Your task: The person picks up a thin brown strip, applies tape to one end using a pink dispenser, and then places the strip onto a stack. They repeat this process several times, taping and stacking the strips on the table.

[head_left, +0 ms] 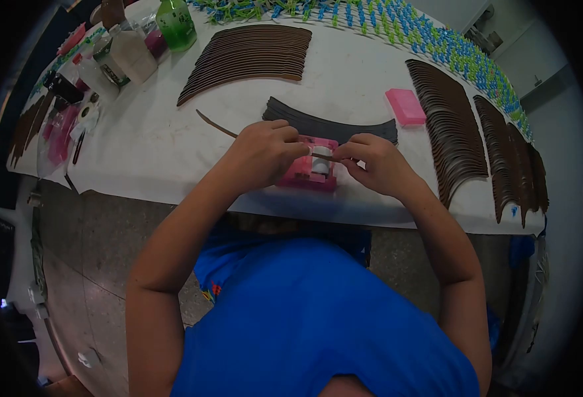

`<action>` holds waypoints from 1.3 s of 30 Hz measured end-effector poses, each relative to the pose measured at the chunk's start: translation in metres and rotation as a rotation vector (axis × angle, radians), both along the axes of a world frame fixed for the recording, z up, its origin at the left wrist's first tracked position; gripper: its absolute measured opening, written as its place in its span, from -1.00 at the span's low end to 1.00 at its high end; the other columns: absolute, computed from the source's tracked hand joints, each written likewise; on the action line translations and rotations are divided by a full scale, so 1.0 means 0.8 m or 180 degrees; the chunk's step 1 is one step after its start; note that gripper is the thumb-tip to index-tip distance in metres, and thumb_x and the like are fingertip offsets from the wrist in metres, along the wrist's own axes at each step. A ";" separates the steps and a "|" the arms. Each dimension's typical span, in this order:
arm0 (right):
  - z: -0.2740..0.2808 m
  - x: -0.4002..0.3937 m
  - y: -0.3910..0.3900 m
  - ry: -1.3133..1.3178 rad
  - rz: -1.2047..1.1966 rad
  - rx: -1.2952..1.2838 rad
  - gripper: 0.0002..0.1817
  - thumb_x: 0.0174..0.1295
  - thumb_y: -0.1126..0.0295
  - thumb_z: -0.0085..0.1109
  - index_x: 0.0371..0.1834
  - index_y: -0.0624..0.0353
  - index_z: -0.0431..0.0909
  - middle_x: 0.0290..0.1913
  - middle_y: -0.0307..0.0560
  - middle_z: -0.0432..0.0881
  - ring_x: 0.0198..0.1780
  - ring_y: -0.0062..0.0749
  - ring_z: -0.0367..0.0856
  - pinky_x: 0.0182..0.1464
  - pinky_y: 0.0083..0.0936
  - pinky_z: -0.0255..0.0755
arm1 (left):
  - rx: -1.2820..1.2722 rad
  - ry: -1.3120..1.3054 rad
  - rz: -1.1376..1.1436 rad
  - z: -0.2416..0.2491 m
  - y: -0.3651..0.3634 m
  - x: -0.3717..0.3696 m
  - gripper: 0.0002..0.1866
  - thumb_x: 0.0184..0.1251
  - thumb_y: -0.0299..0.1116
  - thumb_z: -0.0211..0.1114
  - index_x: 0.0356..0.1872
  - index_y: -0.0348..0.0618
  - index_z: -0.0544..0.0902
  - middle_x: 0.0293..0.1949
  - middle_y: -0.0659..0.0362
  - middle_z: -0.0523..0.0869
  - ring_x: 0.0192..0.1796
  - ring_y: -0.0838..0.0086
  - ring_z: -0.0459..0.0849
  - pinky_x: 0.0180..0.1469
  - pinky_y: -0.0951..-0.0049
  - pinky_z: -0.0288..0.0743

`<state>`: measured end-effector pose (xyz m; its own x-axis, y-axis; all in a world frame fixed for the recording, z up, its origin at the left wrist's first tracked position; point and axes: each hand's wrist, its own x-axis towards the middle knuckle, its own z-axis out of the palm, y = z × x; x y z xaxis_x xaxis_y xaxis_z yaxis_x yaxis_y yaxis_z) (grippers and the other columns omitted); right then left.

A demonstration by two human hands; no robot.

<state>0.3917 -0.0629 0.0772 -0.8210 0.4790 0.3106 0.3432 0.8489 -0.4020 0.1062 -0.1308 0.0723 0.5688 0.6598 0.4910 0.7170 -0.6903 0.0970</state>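
Observation:
My left hand (263, 157) is closed on a thin brown curved strip (217, 125), whose far end sticks out to the left beyond the knuckles. The strip's near end reaches my right hand (377, 164), which pinches it between thumb and fingers. Right under both hands sits a pink plastic holder (309, 184) with a white cylinder (320, 165) inside, close to the table's front edge. A fanned row of dark grey curved strips (331, 120) lies just behind the holder, partly covered by my hands.
Fanned brown strips (252, 56) lie at the back, with more brown strips (449, 122) at right beside a pink block (405, 108). Bottles, including a green bottle (176, 26), stand at back left. Blue and green pieces (397, 30) line the far edge of the white table (133, 142).

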 end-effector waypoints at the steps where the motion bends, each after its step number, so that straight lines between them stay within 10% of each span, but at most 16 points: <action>1: 0.000 0.001 0.000 -0.0001 -0.0007 -0.0005 -0.74 0.21 0.60 0.43 -0.06 0.06 0.82 -0.19 -0.14 0.75 -0.18 -0.21 0.76 -0.15 -0.30 0.68 | 0.0002 -0.0053 -0.0026 -0.001 0.000 0.000 -0.77 0.13 -0.50 0.44 -0.16 -0.06 0.84 -0.26 0.17 0.77 -0.14 0.26 0.75 -0.12 0.26 0.67; 31: 0.087 0.221 0.001 -0.0423 -0.1358 0.0569 -0.79 0.05 0.70 0.30 -0.23 0.25 0.63 -0.24 -0.03 0.63 -0.09 -0.08 0.64 -0.03 -0.25 0.57 | -0.0167 -0.0488 -0.0368 -0.008 0.021 0.047 -0.76 0.11 -0.53 0.46 -0.16 -0.13 0.84 -0.31 0.11 0.80 -0.20 0.23 0.75 -0.12 0.23 0.67; 39: 0.190 0.193 0.035 0.0145 -0.1226 0.1147 -0.74 0.20 0.67 0.25 -0.04 0.26 0.67 -0.16 -0.10 0.64 -0.07 -0.37 0.67 0.04 -0.34 0.59 | -0.0640 -0.1156 -0.0185 -0.011 0.027 0.079 -0.71 0.15 -0.61 0.49 -0.08 -0.18 0.80 -0.30 0.07 0.82 -0.22 0.26 0.76 -0.16 0.30 0.67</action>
